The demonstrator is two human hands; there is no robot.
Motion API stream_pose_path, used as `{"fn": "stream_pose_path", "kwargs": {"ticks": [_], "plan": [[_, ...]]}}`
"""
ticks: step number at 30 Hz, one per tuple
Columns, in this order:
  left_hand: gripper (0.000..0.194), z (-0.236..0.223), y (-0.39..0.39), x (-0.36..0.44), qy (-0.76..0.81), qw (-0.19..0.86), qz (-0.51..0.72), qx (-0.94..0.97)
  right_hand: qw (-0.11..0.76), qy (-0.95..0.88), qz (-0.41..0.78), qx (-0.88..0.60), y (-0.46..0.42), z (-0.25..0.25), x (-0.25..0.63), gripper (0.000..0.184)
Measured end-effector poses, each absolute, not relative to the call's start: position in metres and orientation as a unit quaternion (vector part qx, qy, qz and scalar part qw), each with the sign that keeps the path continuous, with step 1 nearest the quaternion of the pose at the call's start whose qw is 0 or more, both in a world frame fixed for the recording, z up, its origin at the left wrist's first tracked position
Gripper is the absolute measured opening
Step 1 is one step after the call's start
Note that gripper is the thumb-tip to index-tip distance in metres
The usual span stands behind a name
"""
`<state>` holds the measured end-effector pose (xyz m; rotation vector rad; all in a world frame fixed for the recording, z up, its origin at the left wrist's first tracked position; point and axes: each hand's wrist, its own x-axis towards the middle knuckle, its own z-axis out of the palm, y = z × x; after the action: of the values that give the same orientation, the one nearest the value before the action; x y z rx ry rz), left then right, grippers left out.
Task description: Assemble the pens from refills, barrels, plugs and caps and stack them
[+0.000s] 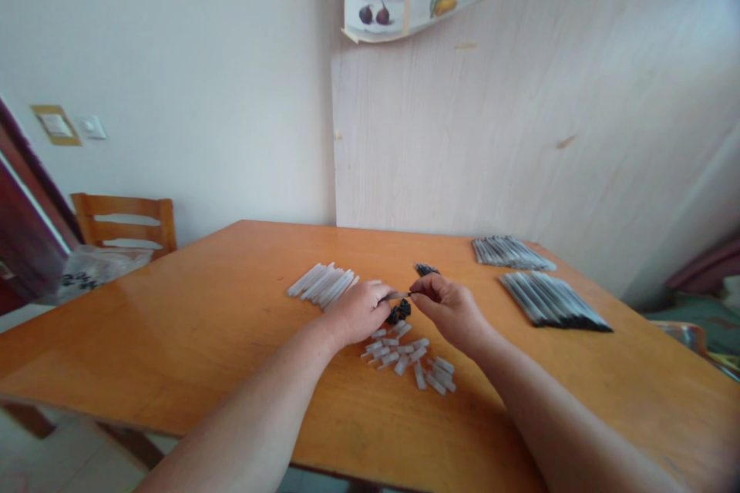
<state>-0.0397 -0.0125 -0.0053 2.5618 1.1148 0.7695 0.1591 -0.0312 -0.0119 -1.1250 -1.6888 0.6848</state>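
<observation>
My left hand (pixel 361 310) is closed around a short translucent tube whose end pokes out toward my right hand. My right hand (pixel 445 302) pinches a small black piece at that tube's tip; the two hands meet above the orange table (pixel 173 339). Just beneath them lies a little heap of black pieces (pixel 398 313). Several short clear caps (pixel 413 360) are scattered in front of the hands. A row of longer clear tubes (pixel 322 283) lies left of my left hand.
Two bundles of finished pens lie at the right, one near (pixel 552 300) and one farther back (pixel 509 251). A few more black pieces (pixel 426 269) sit behind my right hand. A wooden chair (pixel 124 219) with a plastic bag (pixel 95 268) stands at the left.
</observation>
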Motion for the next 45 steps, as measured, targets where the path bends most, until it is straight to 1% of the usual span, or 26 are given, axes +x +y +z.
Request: {"fn": "stream_pose_path", "kwargs": {"ticks": [6, 16, 23, 33, 36, 39, 42, 45], "plan": [[0.029, -0.005, -0.013, -0.039, 0.376, 0.130, 0.256, 0.881, 0.468, -0.699, 0.270, -0.468, -0.028, -0.016, 0.161, 0.013], [0.027, -0.004, -0.015, -0.039, 0.374, 0.147, 0.267, 0.876, 0.481, -0.690, 0.299, -0.451, -0.027, -0.018, 0.162, 0.018], [0.030, -0.002, -0.018, -0.036, 0.369, 0.172, 0.284, 0.868, 0.466, -0.700, 0.284, -0.461, -0.027, -0.017, 0.164, 0.016], [0.028, -0.002, -0.016, -0.038, 0.358, 0.138, 0.271, 0.883, 0.429, -0.721, 0.279, -0.467, -0.032, -0.009, 0.166, 0.019], [0.028, -0.003, -0.015, -0.038, 0.357, 0.118, 0.266, 0.887, 0.414, -0.728, 0.262, -0.479, -0.033, -0.008, 0.166, 0.021], [0.026, -0.004, -0.015, -0.037, 0.358, 0.102, 0.260, 0.891, 0.396, -0.742, 0.217, -0.496, -0.034, -0.007, 0.166, 0.024], [0.025, -0.005, -0.015, -0.036, 0.359, 0.095, 0.257, 0.892, 0.383, -0.752, 0.166, -0.510, -0.033, -0.011, 0.166, 0.032], [0.025, -0.005, -0.017, -0.035, 0.354, 0.092, 0.256, 0.895, 0.382, -0.755, 0.146, -0.512, -0.030, -0.016, 0.166, 0.042]]}}
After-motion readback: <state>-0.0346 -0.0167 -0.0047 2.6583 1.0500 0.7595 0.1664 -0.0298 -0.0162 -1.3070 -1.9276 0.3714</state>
